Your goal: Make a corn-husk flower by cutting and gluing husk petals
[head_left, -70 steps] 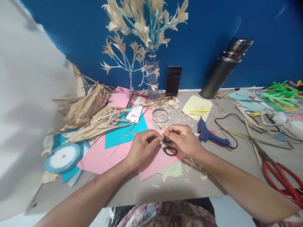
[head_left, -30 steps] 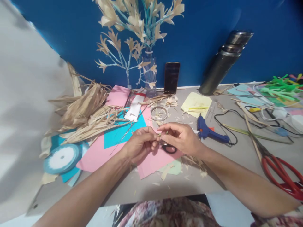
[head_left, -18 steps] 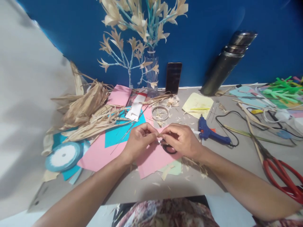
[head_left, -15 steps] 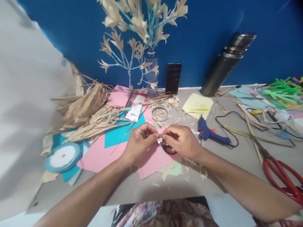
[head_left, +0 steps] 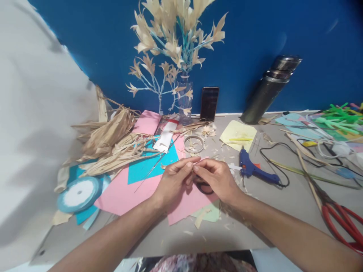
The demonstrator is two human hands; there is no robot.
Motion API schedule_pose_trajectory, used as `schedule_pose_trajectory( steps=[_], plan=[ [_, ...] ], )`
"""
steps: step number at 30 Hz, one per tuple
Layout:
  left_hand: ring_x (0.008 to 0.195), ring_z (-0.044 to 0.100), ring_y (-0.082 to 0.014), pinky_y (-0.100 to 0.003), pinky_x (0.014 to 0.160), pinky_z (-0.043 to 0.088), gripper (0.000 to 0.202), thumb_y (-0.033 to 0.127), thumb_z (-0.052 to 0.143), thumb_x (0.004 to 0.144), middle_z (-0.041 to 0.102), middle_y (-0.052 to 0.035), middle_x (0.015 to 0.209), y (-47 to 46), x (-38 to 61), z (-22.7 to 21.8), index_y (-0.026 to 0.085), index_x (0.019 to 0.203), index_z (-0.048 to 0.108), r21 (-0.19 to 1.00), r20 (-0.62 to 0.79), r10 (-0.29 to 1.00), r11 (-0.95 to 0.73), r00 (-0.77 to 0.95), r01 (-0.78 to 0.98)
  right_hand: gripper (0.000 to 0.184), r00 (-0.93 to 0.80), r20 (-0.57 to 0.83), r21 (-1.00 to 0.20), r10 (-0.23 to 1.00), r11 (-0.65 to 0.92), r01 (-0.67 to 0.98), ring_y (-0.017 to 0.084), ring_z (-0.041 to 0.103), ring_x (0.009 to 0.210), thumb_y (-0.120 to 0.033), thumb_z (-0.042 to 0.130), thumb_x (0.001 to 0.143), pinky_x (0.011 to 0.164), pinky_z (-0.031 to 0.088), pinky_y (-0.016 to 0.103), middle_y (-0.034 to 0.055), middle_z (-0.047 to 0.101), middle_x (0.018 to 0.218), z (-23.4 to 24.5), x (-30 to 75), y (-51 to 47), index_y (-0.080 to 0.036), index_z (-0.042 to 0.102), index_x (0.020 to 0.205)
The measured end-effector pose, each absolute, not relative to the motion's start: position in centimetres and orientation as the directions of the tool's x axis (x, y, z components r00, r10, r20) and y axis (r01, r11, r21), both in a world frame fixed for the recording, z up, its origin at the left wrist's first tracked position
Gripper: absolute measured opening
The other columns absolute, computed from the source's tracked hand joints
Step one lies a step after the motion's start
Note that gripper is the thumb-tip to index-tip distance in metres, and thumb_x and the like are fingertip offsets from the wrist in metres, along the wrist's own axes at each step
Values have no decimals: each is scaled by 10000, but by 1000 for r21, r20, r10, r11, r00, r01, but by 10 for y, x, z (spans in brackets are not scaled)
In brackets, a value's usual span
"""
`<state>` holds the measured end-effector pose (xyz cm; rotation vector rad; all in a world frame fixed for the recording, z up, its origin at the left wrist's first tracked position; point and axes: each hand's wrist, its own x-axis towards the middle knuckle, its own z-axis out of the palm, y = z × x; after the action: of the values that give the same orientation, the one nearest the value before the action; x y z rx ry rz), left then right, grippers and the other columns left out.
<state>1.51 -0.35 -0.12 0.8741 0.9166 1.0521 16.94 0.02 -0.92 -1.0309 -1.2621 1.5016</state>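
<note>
1. One small pale piece (head_left: 194, 163) sits where the fingertips of left hand (head_left: 172, 182) and right hand (head_left: 217, 176) meet, over the middle of the tabletop (head_left: 159, 238), between near and far edges. Neither hand is nearer; both are on it.
2. Piece is mostly covered by fingers. Too small to identify; can't tell its long axis.
3. Left hand: thumb and index closed to a tight pinch on it, other fingers curled below.
4. Right hand: same thumb-index pinch, coming from the right. Other fingers partly hidden.
5. Black-handled scissors (head_left: 204, 193): under the right hand, on pink sheet (head_left: 181, 209), handle loop showing. Can't see the blades or tell if the hand touches.
6. Blue glue gun (head_left: 256, 173): right of right hand, apart from it. Nozzle toward far edge, grip angled right.
7. Tape ring (head_left: 194, 152): just past the fingertips, toward far edge.
8. Cyan sheet (head_left: 140, 172): beyond left hand, toward left edge. Dried husks (head_left: 109, 138) lie partly over it, near the far left corner.
</note>
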Motion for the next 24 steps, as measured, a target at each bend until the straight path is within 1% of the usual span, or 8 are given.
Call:
schedule_pose_trajectory(
  steps=[2,5,9,15,17,19,22,24],
  plan=[
    [460,339,-74,-221,460,315,395,446,749,812,358,80,503,-4,16,0,137,1058,740,868,-230,944,309,237,-389,277,-237,-54,-994,970,-74,-75,155,649,640,-431,711,853,615,514,263,47,717,714,-11,169,1,-159,703,804],
    [458,275,-60,-210,448,263,391,429,788,776,315,94,500,-5,18,1,130,1025,748,824,-264,935,347,238,-448,260,-208,-71,-996,975,-79,-29,117,566,577,-408,717,839,540,442,226,14,673,665,-13,170,2,-159,700,764],
    [455,291,-49,-204,448,237,361,391,843,715,367,81,494,-5,19,0,113,931,763,799,-281,936,350,212,-489,248,-204,-81,-996,975,-87,-19,91,474,519,-370,705,834,484,373,212,-20,601,600,-12,169,2,-163,671,702],
    [459,290,-35,-182,456,240,285,267,905,627,387,81,482,0,17,-2,129,813,740,726,-363,914,400,183,-559,220,-209,-104,-995,972,-104,12,88,462,520,-329,686,823,474,343,207,-24,586,580,-7,168,1,-163,667,679],
    [461,305,-38,-181,461,268,291,260,918,601,386,82,480,1,15,-1,136,771,716,711,-379,906,414,187,-569,220,-223,-113,-994,968,-109,31,88,462,509,-332,675,826,473,339,208,-28,577,563,-6,169,1,-165,669,683],
    [469,337,-47,-189,481,328,315,276,928,582,387,82,484,1,14,2,141,740,692,710,-384,902,425,197,-562,209,-243,-112,-994,964,-106,35,86,465,502,-330,662,833,474,343,208,-29,586,570,-5,170,1,-170,672,699],
    [499,411,-69,-228,545,430,347,307,932,576,409,73,498,1,13,5,145,687,646,728,-375,898,439,230,-527,208,-270,-102,-995,958,-101,19,80,462,490,-338,639,855,469,347,205,-26,608,598,-6,170,1,-177,665,726],
    [515,440,-81,-250,580,464,359,321,926,590,398,73,492,1,12,5,148,660,620,733,-366,895,446,255,-514,218,-283,-95,-995,954,-97,8,79,464,489,-354,631,870,465,347,203,-20,622,619,-7,171,1,-180,657,741]
  ],
)
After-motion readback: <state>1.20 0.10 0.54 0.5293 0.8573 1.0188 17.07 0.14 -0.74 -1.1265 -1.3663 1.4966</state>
